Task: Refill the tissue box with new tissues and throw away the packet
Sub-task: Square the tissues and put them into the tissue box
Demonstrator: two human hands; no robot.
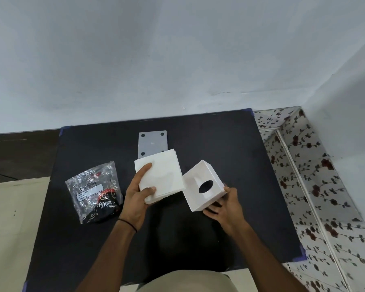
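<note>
On the left of the black table [198, 239], a crinkled clear plastic packet [94, 191] is laid flat, its long axis running away from the viewer and its opened end turned toward the far edge. Just right of it, a stack of white tissues [162, 175] is gripped by the left hand [138, 199], thumb pressed on top and fingers curled beneath; the stack is held above the table, tilted, one corner pointed toward the wall. Behind the stack, a flat grey square plate [153, 142] with round corner holes is seen lying on the table. Further right, the white cube tissue box [202, 186] is clasped by the right hand [226, 205] at its near lower corner, fingers wrapped under it. The box is tipped, its oval opening faced up and toward the viewer.
</note>
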